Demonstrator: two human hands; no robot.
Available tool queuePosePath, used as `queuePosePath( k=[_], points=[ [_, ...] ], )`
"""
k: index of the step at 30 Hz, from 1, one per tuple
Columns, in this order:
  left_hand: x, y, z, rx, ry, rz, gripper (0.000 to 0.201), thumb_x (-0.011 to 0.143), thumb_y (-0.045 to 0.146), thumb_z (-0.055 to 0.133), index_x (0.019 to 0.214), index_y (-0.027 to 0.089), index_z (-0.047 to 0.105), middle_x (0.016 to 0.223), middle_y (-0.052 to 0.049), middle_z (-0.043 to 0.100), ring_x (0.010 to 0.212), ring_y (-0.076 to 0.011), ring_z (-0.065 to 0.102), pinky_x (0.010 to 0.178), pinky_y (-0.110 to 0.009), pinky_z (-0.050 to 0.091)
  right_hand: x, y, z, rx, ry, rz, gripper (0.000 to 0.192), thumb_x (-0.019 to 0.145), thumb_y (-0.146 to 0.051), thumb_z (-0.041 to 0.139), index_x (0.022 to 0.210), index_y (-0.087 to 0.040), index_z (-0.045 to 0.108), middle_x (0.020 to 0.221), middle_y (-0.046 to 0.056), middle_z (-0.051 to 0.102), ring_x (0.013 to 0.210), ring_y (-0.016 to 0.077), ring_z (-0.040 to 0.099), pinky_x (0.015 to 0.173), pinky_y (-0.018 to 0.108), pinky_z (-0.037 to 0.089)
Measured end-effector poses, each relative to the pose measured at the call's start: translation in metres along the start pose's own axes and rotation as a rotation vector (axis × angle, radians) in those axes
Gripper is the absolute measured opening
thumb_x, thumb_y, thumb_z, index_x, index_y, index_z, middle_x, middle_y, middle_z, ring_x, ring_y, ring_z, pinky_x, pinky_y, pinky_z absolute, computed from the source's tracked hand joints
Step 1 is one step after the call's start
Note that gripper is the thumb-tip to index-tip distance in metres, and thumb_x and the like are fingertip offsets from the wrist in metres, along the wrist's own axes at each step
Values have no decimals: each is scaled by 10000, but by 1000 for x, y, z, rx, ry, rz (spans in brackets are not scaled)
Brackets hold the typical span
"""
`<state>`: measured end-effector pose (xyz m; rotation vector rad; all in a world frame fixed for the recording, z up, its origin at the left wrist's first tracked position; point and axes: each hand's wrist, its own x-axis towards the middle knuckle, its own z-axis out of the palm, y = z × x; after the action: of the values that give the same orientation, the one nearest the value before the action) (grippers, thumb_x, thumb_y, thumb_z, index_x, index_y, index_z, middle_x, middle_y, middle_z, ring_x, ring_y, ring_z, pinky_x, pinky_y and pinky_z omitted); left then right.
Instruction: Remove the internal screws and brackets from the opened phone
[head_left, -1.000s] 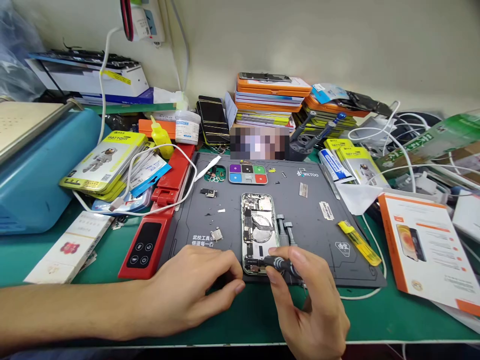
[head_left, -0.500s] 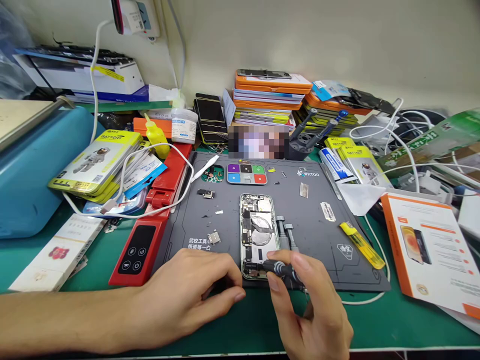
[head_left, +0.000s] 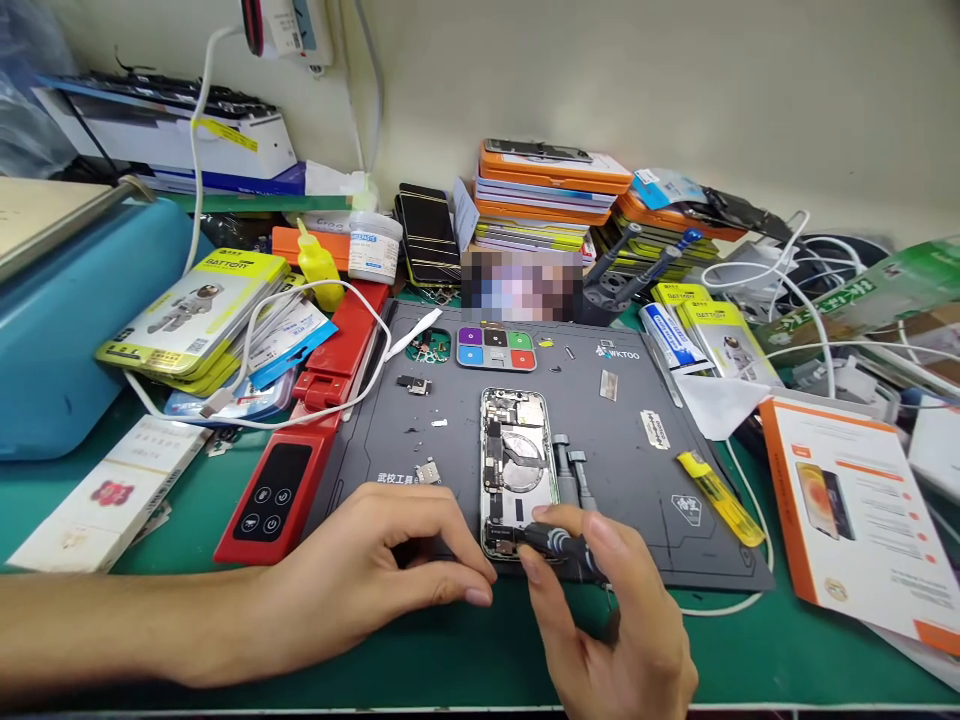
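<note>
An opened phone (head_left: 517, 480) lies upright on the dark grey work mat (head_left: 607, 450), its inner parts and round coil showing. My right hand (head_left: 615, 600) grips a dark screwdriver (head_left: 566, 547) between thumb and fingers, slanted over the phone's lower end. The tip is too small to make out. Curled at the phone's lower left corner is my left hand (head_left: 397, 560), thumb and index finger nearly together; whatever they hold, if anything, is hidden. Two grey screwdrivers (head_left: 574, 470) lie right of the phone. Small metal parts, among them a bracket (head_left: 428, 471) and a camera module (head_left: 415, 384), sit left of it.
A coloured magnetic tray (head_left: 496, 349) lies behind the phone. At left are a red device (head_left: 274, 495), a white cable and battery boxes (head_left: 199, 315). A screwdriver holder (head_left: 600, 295) stands at the back. Rightward lie a yellow knife (head_left: 720, 497) and a white-orange box (head_left: 862, 520).
The view has shifted slightly. Both hands keep nearly the same places by the phone, and the screwdriver stays in my right hand, slightly further left over the phone's lower end.
</note>
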<state>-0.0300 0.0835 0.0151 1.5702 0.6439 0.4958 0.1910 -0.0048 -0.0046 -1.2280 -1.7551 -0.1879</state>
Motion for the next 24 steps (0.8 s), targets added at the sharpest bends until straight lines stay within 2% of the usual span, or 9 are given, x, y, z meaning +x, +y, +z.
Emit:
queuePosePath(
  k=[3,6,8,10,11,13,15,20,24],
  points=[
    [2,1,1,-32,8,21,22,982,246,865,986,240,886,951,31,848,876,-112,771,819,-165,552,-3,0,-2,5,38,64,748,848,49,810,1520,-209,606,1089,74,834,915,219,825,828,356,723],
    [4,1,1,-27,15,50,72,991,205,846,1013,244,903,965,21,869,892,-117,786,835,-163,561,-4,-7,-9,158,120,240,587,867,3,811,1370,-269,684,1095,56,850,806,219,830,703,340,725],
    [5,1,1,-19,18,51,93,996,194,835,1019,246,909,960,18,874,886,-117,786,823,-158,563,1,-16,-10,253,160,355,607,917,-17,763,1439,-293,625,1111,54,847,683,193,796,607,335,707],
    [5,1,1,-26,19,19,95,1000,201,828,1017,243,911,942,15,873,821,-108,771,759,-151,561,8,-26,-6,319,226,442,692,982,-45,693,1583,-308,475,1065,38,840,628,180,768,576,350,703],
    [4,1,1,-36,18,-1,95,1003,210,823,1020,239,911,931,13,870,772,-102,754,719,-149,557,12,-31,-3,351,269,476,686,1013,-71,664,1614,-306,429,1035,30,833,665,185,779,576,343,701],
    [3,1,1,-59,21,-29,101,1011,224,812,1032,231,911,929,8,868,699,-90,718,662,-146,549,19,-38,7,407,447,574,647,992,-87,715,1566,-285,493,1000,26,827,802,199,811,661,346,717],
    [2,2,1,-70,28,-31,109,1014,227,807,1048,230,911,957,4,873,694,-87,708,652,-142,549,20,-41,16,486,434,639,655,1005,-99,709,1588,-293,479,1025,35,829,873,190,811,713,341,720],
    [3,2,0,-65,35,-35,114,1020,226,798,1047,227,909,955,4,869,705,-85,706,657,-131,547,15,-44,21,513,422,574,633,1004,-47,666,1557,-317,520,1030,1,830,937,159,807,792,325,713],
    [4,4,-1,-32,33,-45,127,1028,230,787,1063,227,909,948,1,865,690,-86,701,657,-136,550,16,-46,18,515,443,565,606,1002,-41,650,1540,-292,534,978,-17,830,819,139,786,746,303,697]
  ],
)
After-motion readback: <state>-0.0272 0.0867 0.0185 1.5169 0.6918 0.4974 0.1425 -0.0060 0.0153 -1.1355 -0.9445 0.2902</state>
